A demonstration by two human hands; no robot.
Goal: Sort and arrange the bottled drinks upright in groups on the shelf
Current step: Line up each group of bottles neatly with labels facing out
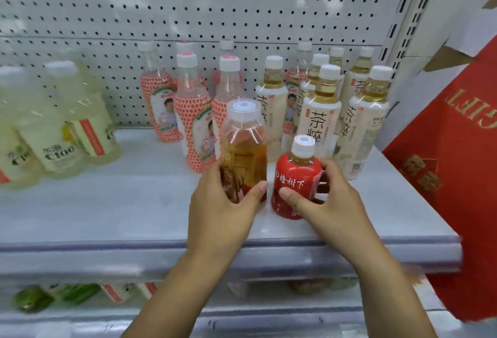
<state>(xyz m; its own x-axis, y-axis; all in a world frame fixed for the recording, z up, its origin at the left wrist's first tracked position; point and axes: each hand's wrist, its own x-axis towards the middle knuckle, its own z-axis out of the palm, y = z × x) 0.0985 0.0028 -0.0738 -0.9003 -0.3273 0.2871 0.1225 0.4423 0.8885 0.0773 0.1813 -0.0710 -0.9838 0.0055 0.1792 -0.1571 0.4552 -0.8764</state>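
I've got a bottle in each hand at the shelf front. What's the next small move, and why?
Probably stand the amber bottle close beside the red bottle on the bare shelf front as their own group. The left hand and right hand each grip one, and neither matches the pink-dotted bottles or white-label bottles behind.

A white perforated back panel (242,1) spans the rear of the display, bordered at right by a slotted metal upright (402,15). Further right, a red package (462,155) carries gold lettering, upside down, beneath torn, brown-edged white cardboard (454,28).
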